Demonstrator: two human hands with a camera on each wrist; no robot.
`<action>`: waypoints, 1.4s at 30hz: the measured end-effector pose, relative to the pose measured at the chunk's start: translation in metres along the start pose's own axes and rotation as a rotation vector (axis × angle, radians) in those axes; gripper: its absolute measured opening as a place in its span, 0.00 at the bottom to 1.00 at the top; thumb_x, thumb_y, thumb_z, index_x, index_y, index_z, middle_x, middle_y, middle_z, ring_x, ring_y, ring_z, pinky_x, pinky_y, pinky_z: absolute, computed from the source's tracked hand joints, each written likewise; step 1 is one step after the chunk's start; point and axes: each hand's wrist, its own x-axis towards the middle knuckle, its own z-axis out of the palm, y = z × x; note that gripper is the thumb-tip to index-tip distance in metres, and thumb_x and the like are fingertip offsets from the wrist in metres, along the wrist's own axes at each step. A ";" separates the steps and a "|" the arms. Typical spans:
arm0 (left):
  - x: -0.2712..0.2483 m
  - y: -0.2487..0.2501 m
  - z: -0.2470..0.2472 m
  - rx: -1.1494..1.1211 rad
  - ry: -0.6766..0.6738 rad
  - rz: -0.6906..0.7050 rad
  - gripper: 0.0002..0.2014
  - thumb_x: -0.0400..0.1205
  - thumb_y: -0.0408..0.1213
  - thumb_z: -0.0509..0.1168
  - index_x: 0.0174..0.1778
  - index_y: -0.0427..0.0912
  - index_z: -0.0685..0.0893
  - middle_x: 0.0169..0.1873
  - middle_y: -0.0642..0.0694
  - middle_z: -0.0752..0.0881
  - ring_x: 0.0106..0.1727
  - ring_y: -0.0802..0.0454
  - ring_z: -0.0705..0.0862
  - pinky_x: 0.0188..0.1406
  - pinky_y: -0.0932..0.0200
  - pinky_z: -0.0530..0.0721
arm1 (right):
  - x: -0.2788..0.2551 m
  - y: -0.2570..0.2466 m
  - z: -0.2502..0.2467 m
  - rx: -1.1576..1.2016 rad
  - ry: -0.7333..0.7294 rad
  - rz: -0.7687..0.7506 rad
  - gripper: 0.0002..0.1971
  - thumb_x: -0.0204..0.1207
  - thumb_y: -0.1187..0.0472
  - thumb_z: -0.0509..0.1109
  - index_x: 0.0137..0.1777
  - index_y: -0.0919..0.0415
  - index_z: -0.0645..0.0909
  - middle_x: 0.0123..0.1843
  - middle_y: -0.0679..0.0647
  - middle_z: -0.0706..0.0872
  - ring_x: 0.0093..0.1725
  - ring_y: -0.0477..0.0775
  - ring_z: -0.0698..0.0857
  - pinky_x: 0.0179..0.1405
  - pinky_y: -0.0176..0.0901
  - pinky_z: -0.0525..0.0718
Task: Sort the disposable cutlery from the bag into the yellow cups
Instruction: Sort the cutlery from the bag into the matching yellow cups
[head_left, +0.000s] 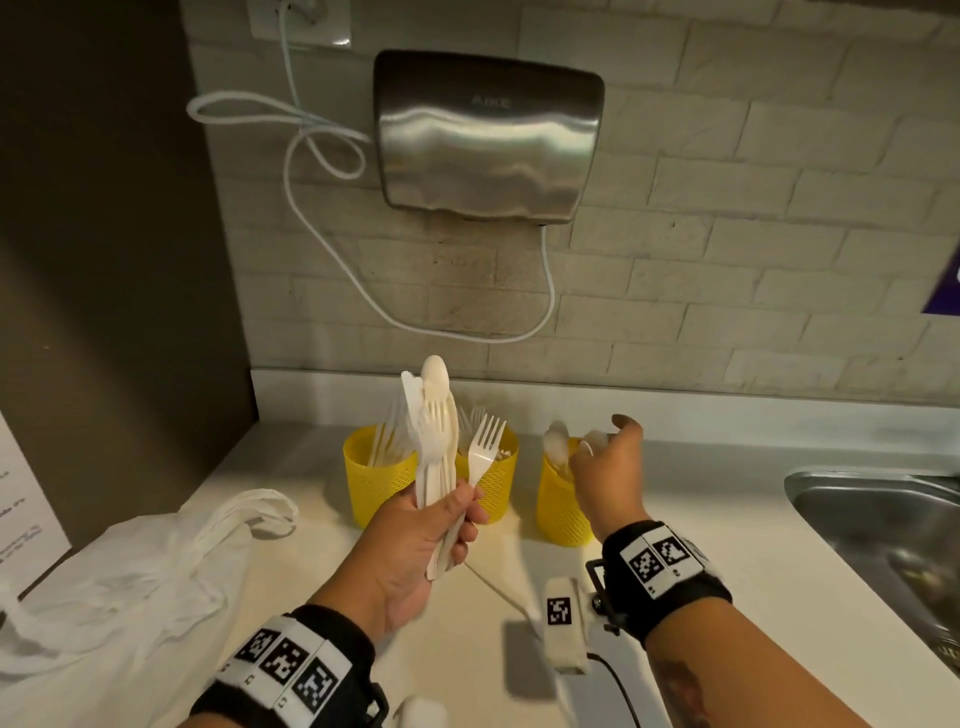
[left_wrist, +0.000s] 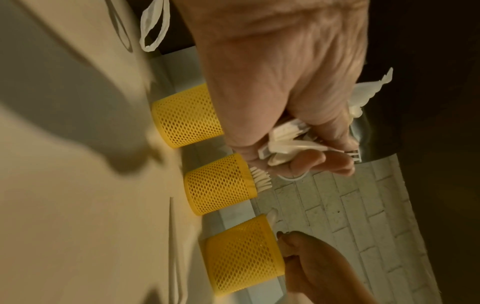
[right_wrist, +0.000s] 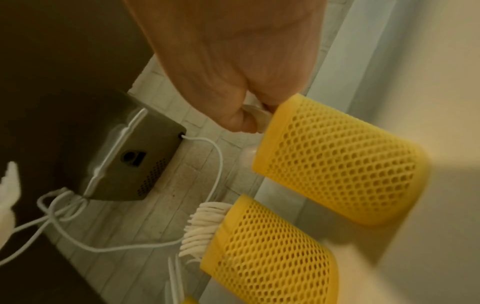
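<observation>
Right of centre frame: right hand (head_left: 605, 470) pinching spoon (head_left: 592, 441) over rightmost yellow cup (head_left: 563, 506), drop next; left hand (head_left: 428, 540) grip holds cutlery bundle (head_left: 434, 431).

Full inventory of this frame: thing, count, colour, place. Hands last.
yellow cups: 3, yellow mesh, in a row at the back of the counter; left holds knives, middle forks, right spoons
cutlery bundle: 1, white, upright in the left hand
spoon: 1, white, at the right cup's mouth
plastic bag: 1, white, on the counter at left
counter: 1, off-white
hand dryer: 1, steel, on the brick wall, white cord looped beside it
sink: 1, steel, right edge
left hand: grips the bundle
right hand: pinches the spoon over the right cup
</observation>
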 end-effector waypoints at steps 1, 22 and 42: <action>0.001 0.000 -0.001 0.007 0.006 0.003 0.08 0.80 0.36 0.68 0.49 0.35 0.85 0.29 0.44 0.86 0.27 0.55 0.80 0.25 0.64 0.78 | 0.000 -0.001 0.001 -0.006 -0.037 0.003 0.32 0.79 0.67 0.67 0.80 0.61 0.58 0.62 0.55 0.75 0.64 0.56 0.78 0.61 0.48 0.78; -0.002 0.005 0.003 0.424 -0.020 0.283 0.08 0.88 0.37 0.60 0.61 0.50 0.80 0.28 0.43 0.76 0.26 0.54 0.73 0.22 0.61 0.71 | -0.105 -0.055 0.047 0.452 -0.565 0.171 0.11 0.86 0.62 0.60 0.47 0.70 0.77 0.30 0.62 0.82 0.24 0.60 0.77 0.20 0.46 0.73; -0.004 -0.001 -0.009 0.436 0.059 0.292 0.05 0.88 0.37 0.60 0.52 0.41 0.80 0.29 0.43 0.78 0.23 0.55 0.72 0.21 0.62 0.72 | -0.059 -0.083 0.053 0.821 -0.248 0.372 0.11 0.84 0.73 0.53 0.55 0.62 0.74 0.41 0.60 0.81 0.38 0.55 0.81 0.41 0.49 0.80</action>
